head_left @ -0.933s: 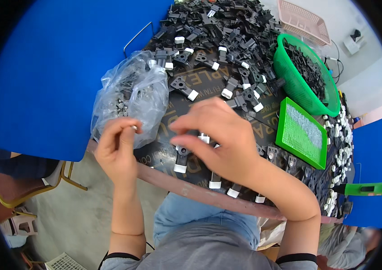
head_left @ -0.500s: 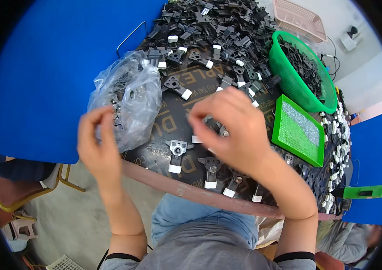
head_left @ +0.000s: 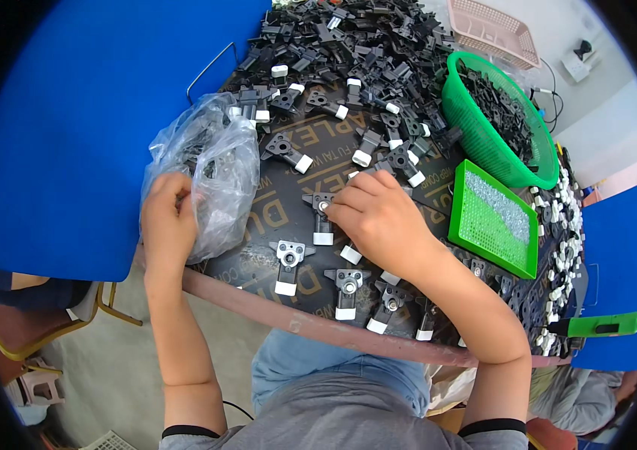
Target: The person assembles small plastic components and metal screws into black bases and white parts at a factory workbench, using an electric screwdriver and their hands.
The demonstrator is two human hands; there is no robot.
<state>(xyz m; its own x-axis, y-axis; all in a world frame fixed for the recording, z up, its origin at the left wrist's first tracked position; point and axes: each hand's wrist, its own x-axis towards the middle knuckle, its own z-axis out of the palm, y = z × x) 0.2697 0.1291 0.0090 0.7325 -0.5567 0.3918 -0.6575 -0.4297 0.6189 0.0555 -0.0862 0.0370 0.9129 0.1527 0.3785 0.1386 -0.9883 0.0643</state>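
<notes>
Head view: the right hand [head_left: 387,225] has its fingertips at the head of a black bracket [head_left: 322,223], white end toward the wearer, flat on the desk [head_left: 297,225]. Whether those fingers pinch a part cannot be told. The left hand [head_left: 168,225] is at the clear plastic bag [head_left: 232,195], fingertips partly hidden; grip and contents cannot be determined. Nearer the edge, similar brackets [head_left: 346,291] carry metal rings. Step in hand, as judged: placing at the bracket while reaching into the bag. Next move calls for a precise, single-piece pinch.
</notes>
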